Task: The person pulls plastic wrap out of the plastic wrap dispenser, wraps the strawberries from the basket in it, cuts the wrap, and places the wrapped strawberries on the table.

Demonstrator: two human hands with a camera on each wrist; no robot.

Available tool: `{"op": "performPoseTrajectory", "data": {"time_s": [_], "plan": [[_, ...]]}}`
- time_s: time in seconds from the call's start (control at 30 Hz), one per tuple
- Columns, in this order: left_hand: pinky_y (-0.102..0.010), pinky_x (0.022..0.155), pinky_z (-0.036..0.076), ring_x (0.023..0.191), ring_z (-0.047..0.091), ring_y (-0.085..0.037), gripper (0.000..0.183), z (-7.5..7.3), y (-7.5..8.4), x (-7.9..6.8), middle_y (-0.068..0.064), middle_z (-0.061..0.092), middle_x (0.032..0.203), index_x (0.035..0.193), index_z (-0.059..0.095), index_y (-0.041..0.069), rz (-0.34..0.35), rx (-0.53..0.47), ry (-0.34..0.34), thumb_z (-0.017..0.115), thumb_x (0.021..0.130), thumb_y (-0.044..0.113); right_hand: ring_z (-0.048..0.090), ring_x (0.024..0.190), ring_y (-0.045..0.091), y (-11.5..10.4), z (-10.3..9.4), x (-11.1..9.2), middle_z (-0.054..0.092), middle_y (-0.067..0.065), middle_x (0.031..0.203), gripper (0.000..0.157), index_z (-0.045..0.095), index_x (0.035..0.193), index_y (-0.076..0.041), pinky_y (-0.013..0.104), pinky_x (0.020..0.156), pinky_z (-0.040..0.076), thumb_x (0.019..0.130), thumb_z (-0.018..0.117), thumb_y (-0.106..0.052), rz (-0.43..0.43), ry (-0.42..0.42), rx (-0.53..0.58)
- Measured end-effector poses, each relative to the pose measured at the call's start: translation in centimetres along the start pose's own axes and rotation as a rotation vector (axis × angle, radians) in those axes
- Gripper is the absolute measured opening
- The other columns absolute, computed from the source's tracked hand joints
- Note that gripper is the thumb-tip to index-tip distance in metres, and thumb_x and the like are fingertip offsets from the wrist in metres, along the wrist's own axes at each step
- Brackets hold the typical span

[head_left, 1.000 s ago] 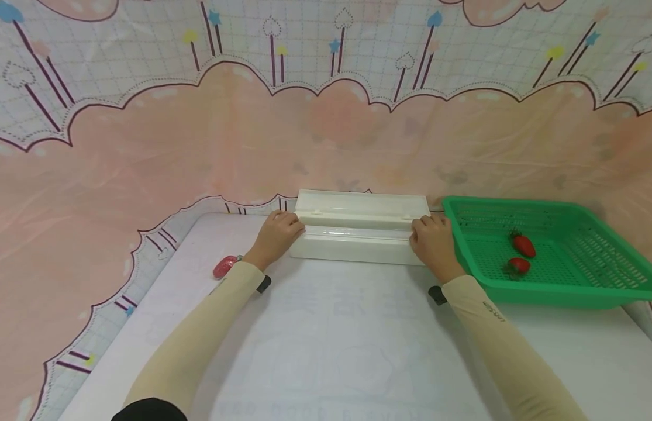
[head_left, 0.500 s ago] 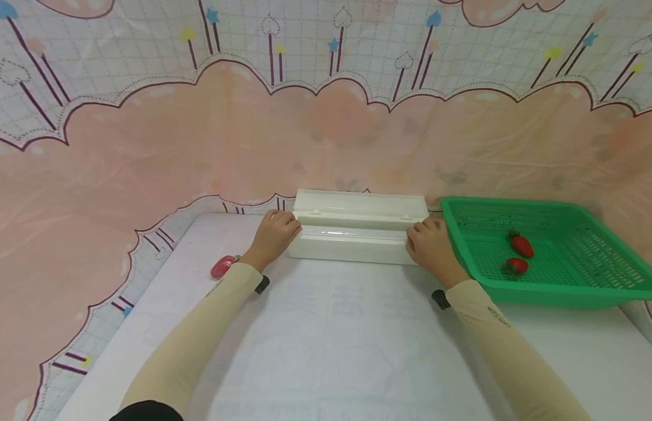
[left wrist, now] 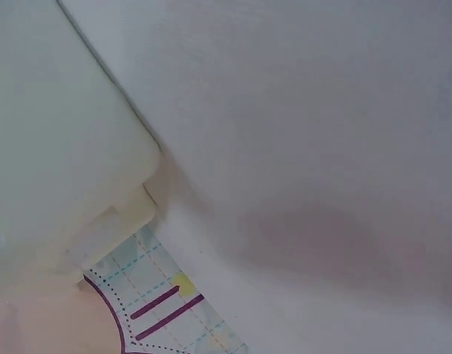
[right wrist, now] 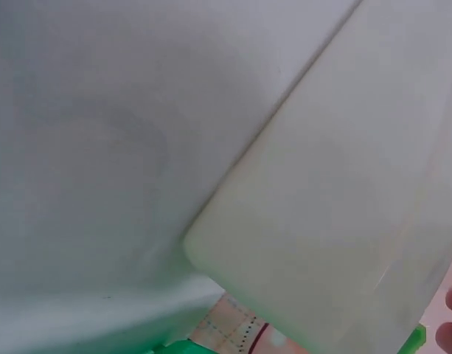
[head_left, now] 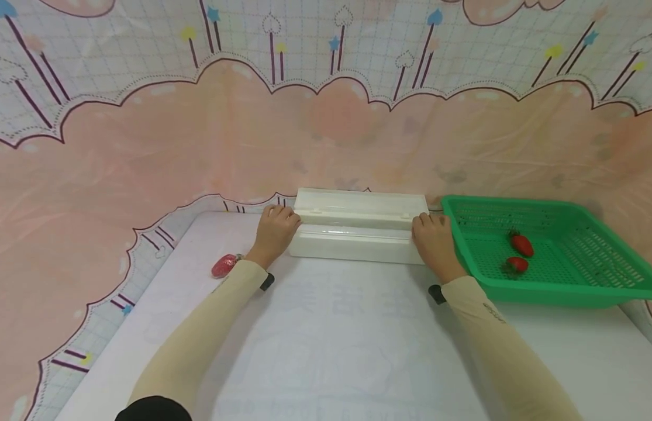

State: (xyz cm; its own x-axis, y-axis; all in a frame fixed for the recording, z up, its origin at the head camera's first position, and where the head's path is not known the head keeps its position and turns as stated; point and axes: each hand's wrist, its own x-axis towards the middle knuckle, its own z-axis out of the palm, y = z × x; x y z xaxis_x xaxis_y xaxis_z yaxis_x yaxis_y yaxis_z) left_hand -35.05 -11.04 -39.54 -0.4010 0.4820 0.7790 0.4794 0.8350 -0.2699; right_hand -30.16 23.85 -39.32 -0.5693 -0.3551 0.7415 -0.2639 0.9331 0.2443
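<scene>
A long white cling film dispenser (head_left: 357, 250) lies at the back of the table with its lid (head_left: 361, 202) raised. Glossy clear film (head_left: 352, 232) shows along its middle. My left hand (head_left: 275, 231) holds the dispenser's left end with curled fingers. At the opposite end, my right hand (head_left: 433, 240) grips with its fingertips bent over the edge. The left wrist view shows one corner of the white casing (left wrist: 63, 133), with the hand out of sight. In the right wrist view, two fingertips (right wrist: 450, 335) appear beside the casing (right wrist: 321, 206).
Close to the right hand stands a green plastic basket (head_left: 557, 295) with two strawberries (head_left: 522, 244) in it. A red strawberry-like item (head_left: 223, 266) lies beside the left wrist on the white tabletop (head_left: 326, 339). Patterned cloth (head_left: 336, 140) hangs behind the table.
Half a second ago my right hand sat slightly further left over the dispenser; now it is back at the right end. The left hand has barely moved, and the dispenser stays put.
</scene>
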Motion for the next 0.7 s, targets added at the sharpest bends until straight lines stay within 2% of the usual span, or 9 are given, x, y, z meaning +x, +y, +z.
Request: {"op": "performPoseTrajectory", "data": {"time_s": [0.07, 0.2, 0.3, 0.5, 0.7], "plan": [[-0.041, 0.083, 0.048, 0.080, 0.063, -0.024, 0.011, 0.2, 0.1, 0.1, -0.006, 0.068, 0.080, 0.077, 0.069, 0.007, -0.024, 0.019, 0.016, 0.073, 0.080, 0.018, 0.058, 0.070, 0.034, -0.1, 0.2, 0.2, 0.060, 0.018, 0.072, 0.014, 0.055, 0.072, 0.004, 0.046, 0.069, 0.043, 0.085, 0.059, 0.002, 0.020, 0.013, -0.024], [-0.044, 0.084, 0.049, 0.083, 0.063, -0.026, 0.014, 0.3, 0.2, 0.7, -0.008, 0.069, 0.083, 0.081, 0.070, 0.005, -0.068, 0.040, 0.007, 0.070, 0.083, 0.019, 0.057, 0.078, 0.037, 0.0, 0.3, 0.8, 0.060, 0.020, 0.077, 0.014, 0.052, 0.075, 0.004, 0.049, 0.072, 0.043, 0.089, 0.055, 0.002, 0.076, 0.020, -0.038], [-0.044, 0.086, 0.049, 0.083, 0.062, -0.026, 0.015, 0.1, 0.2, 1.3, -0.009, 0.069, 0.084, 0.082, 0.070, 0.005, -0.085, 0.044, 0.008, 0.068, 0.084, 0.020, 0.057, 0.086, 0.038, 0.2, 0.1, 1.4, 0.063, 0.023, 0.087, 0.015, 0.054, 0.078, 0.005, 0.052, 0.079, 0.043, 0.089, 0.057, -0.003, 0.127, 0.022, -0.024], [-0.042, 0.085, 0.047, 0.084, 0.062, -0.025, 0.014, -0.5, 0.1, 2.3, -0.008, 0.069, 0.085, 0.082, 0.070, 0.006, -0.090, 0.053, 0.030, 0.069, 0.084, 0.019, 0.059, 0.094, 0.038, 0.5, -0.7, 2.3, 0.067, 0.022, 0.103, 0.016, 0.059, 0.082, 0.005, 0.055, 0.082, 0.044, 0.085, 0.064, -0.009, 0.186, 0.011, 0.025], [-0.041, 0.084, 0.047, 0.084, 0.061, -0.026, 0.015, -0.6, -0.2, 2.9, -0.008, 0.068, 0.083, 0.081, 0.070, 0.006, -0.082, 0.076, 0.070, 0.072, 0.081, 0.020, 0.061, 0.089, 0.037, 1.0, -1.2, 3.1, 0.069, 0.019, 0.094, 0.015, 0.064, 0.086, 0.003, 0.055, 0.083, 0.044, 0.086, 0.064, -0.012, 0.203, 0.020, 0.029]]}}
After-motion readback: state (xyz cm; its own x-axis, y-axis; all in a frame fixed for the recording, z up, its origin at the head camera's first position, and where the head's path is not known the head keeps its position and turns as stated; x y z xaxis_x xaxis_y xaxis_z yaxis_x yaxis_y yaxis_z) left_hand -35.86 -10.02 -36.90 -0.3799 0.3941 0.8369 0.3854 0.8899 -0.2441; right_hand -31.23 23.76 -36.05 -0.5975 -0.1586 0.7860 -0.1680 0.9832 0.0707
